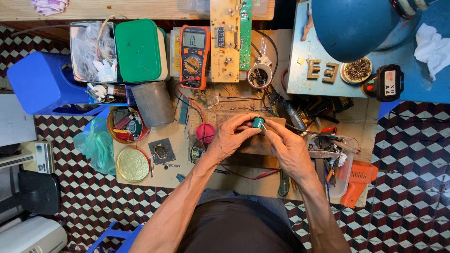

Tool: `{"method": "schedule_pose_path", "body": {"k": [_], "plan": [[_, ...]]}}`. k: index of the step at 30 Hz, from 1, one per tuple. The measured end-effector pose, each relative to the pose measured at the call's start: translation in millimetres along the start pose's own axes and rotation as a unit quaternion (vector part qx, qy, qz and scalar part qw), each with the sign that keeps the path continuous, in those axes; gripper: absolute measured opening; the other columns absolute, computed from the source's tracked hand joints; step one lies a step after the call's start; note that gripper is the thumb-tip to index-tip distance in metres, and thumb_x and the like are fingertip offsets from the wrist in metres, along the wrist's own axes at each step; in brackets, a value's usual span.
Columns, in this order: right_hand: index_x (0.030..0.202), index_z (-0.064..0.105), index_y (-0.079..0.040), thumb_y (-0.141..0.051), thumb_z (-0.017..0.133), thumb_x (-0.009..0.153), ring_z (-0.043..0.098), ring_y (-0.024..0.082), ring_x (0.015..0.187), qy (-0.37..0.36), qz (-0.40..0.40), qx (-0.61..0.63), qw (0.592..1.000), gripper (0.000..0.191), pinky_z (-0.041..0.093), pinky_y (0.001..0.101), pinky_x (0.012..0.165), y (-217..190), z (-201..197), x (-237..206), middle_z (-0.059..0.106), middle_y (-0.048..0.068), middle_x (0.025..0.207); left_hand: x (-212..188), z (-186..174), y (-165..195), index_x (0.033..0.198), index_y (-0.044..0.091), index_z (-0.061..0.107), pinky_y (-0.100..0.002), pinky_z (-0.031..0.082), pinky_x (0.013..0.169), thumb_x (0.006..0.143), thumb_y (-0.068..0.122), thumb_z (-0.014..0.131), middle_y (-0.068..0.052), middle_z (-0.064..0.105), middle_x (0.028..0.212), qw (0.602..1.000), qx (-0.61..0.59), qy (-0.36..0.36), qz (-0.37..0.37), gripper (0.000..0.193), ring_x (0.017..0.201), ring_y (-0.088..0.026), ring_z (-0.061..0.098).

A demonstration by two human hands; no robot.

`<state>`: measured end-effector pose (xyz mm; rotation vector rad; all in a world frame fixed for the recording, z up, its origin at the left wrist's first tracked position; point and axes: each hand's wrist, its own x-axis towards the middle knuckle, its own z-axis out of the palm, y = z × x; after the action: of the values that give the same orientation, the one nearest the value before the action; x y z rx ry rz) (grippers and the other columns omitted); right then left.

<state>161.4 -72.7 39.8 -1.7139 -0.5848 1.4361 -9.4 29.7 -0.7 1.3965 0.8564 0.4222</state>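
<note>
A small teal cylindrical capacitor [258, 122] is pinched between the fingertips of both hands above a wooden block [253, 146] on the low workbench. My left hand [232, 136] grips it from the left, thumb and forefinger on its body. From the right, my right hand [287, 147] closes on the same part; thin metal leads show at its side. Red and black probe wires [187, 100] run from an orange multimeter [194, 55] toward the block.
A yellow and green circuit board [229, 40] lies beside the multimeter. A green-lidded box [138, 50], grey cup [153, 103], parts tins [127, 124], red cap [205, 131], blue lamp [351, 26], orange tool [357, 180] and blue stool [44, 84] crowd the bench.
</note>
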Motion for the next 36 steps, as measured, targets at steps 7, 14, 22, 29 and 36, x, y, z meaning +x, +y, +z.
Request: {"method": "schedule_pose_path", "body": {"k": [7, 14, 22, 29, 36], "plan": [[0.143, 0.061, -0.007, -0.021, 0.060, 0.101, 0.047, 0.005, 0.059, -0.008, -0.009, -0.031, 0.999, 0.044, 0.040, 0.0220, 0.052, 1.7, -4.0, -2.2, 0.053, -0.004, 0.069, -1.9, -1.0, 0.4, 0.132, 0.009, 0.068, -0.027, 0.059, 0.096, 0.092, 0.016, 0.076, -0.005, 0.070, 0.126, 1.000, 0.004, -0.009, -0.004, 0.041, 0.109, -0.012, 0.069], [0.139, 0.060, -0.006, -0.020, 0.060, 0.100, 0.048, 0.005, 0.059, -0.022, -0.004, -0.020, 1.000, 0.041, 0.039, 0.0228, 0.051, 2.5, -4.8, 0.2, 0.053, -0.004, 0.070, -2.3, -2.2, 4.5, 0.133, 0.009, 0.067, -0.028, 0.058, 0.098, 0.092, 0.015, 0.076, -0.006, 0.068, 0.129, 1.000, 0.012, -0.014, 0.004, 0.042, 0.111, -0.013, 0.068], [0.131, 0.062, -0.006, -0.020, 0.062, 0.099, 0.048, 0.005, 0.056, -0.019, -0.020, -0.022, 0.999, 0.035, 0.037, 0.0221, 0.049, 2.1, -2.8, 4.1, 0.053, -0.004, 0.064, -0.9, -9.8, 7.4, 0.138, 0.006, 0.063, -0.028, 0.055, 0.102, 0.097, 0.015, 0.072, -0.006, 0.064, 0.131, 0.997, -0.048, -0.065, -0.010, 0.043, 0.117, -0.014, 0.066], [0.127, 0.062, -0.005, -0.020, 0.062, 0.102, 0.045, 0.005, 0.056, 0.060, -0.033, 0.052, 0.996, 0.029, 0.034, 0.0213, 0.050, 2.5, 13.2, -12.7, 0.052, -0.004, 0.063, -3.4, 11.3, 11.4, 0.144, 0.002, 0.058, -0.027, 0.048, 0.108, 0.104, 0.021, 0.064, -0.004, 0.062, 0.129, 0.966, -0.249, -0.039, -0.060, 0.044, 0.122, -0.011, 0.057], [0.149, 0.052, -0.015, -0.014, 0.060, 0.101, 0.052, 0.004, 0.059, 0.146, -0.120, -0.093, 0.978, 0.049, 0.045, 0.0211, 0.054, -10.4, 24.7, -28.7, 0.057, -0.003, 0.065, -9.2, 36.4, 14.5, 0.125, 0.005, 0.060, -0.030, 0.054, 0.098, 0.103, 0.028, 0.063, -0.004, 0.069, 0.113, 0.919, -0.371, 0.071, -0.109, 0.032, 0.104, -0.012, 0.065]]}}
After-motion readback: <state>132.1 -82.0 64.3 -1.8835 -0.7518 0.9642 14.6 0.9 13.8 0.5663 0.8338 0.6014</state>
